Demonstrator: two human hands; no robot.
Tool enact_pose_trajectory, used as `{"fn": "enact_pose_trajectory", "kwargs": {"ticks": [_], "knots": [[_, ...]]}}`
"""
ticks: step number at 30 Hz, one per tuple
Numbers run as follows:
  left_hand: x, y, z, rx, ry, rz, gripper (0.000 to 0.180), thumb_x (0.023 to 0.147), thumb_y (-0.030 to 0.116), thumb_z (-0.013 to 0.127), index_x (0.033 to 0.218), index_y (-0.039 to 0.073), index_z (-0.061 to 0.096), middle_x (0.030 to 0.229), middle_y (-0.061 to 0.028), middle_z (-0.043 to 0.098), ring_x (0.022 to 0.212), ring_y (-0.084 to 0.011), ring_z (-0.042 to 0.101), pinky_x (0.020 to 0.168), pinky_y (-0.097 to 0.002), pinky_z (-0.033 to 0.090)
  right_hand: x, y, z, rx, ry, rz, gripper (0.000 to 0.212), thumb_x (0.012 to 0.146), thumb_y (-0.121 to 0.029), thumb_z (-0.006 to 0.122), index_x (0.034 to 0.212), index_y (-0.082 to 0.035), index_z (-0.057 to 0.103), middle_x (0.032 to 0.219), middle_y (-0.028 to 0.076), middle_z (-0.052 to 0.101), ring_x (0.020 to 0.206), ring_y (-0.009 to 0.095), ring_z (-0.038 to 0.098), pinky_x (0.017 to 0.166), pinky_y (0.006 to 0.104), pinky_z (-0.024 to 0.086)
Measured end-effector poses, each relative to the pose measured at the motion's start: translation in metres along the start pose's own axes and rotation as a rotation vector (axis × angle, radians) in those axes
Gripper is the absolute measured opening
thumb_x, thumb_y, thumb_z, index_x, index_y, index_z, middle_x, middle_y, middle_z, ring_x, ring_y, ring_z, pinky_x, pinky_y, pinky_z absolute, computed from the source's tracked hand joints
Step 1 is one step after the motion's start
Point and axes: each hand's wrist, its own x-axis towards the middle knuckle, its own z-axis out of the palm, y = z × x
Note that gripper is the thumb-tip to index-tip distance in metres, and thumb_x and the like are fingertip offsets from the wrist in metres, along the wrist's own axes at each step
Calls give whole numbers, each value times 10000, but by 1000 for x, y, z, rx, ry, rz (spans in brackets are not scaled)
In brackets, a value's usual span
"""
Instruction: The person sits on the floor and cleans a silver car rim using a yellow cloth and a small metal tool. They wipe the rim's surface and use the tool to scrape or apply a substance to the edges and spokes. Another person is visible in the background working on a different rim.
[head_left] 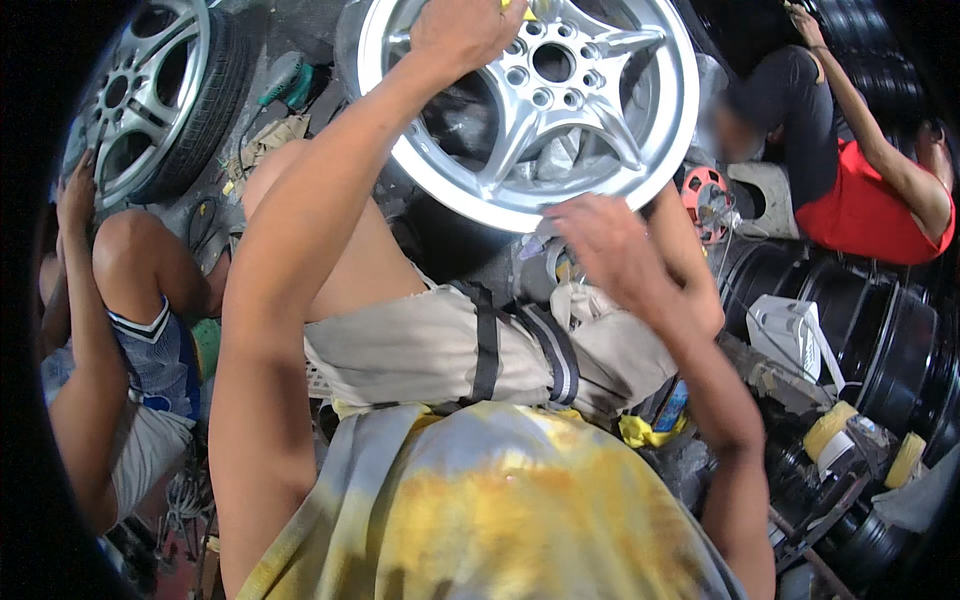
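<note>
A silver alloy wheel rim [640, 150] with wide spokes and a ring of bolt holes stands tilted in front of me, beyond my legs. My left hand [462, 38] reaches across its upper part, fingers bent over a spoke and closed on a small yellow piece [522, 9]. Whether that piece is cloth or sponge I cannot make out. Down at the near edge of the rim is my right hand [605, 245], blurred by motion. Its fingertips lie at the outer lip, and I cannot tell if anything is between them.
On the left, a person's hand [76, 195] touches another silver wheel [118, 90] with a tyre. A green power tool [288, 80] lies nearby. At right sits a person in red [870, 205], near a red reel [706, 203], dark stacked rims [850, 320], a white box [785, 330] and yellow sponges [828, 430].
</note>
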Motion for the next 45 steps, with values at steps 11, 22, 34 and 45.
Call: {"fn": "enact_pose_trajectory", "kwargs": {"ticks": [11,22,34,45], "knots": [[1,-3,4,5,32,45,354,999,329,491,1011,18,660,891,-272,696,876,-479,669,792,-579,530,-19,-17,8,-1,97,90,379,868,-53,730,1245,-84,714,1290,74,675,1232,273,620,1045,420,490],[1,-3,0,-6,-3,-18,389,1011,344,469,1036,6,661,927,-304,691,910,-492,666,826,-586,522,-11,-41,26,25,263,70,354,782,-32,735,1133,-4,701,1092,105,657,1041,272,640,940,419,520],[5,-7,9,-47,14,58,376,1008,348,509,1077,5,649,920,-295,697,894,-490,674,813,-590,527,58,-81,57,142,374,91,337,856,-76,754,1179,-11,683,1181,140,633,1058,320,646,927,423,540],[4,-4,7,-41,22,8,340,996,325,535,1037,3,635,816,-279,691,799,-465,686,731,-574,542,72,-87,35,244,328,283,217,912,-34,683,1120,24,706,992,177,672,931,370,652,825,448,535]]}}
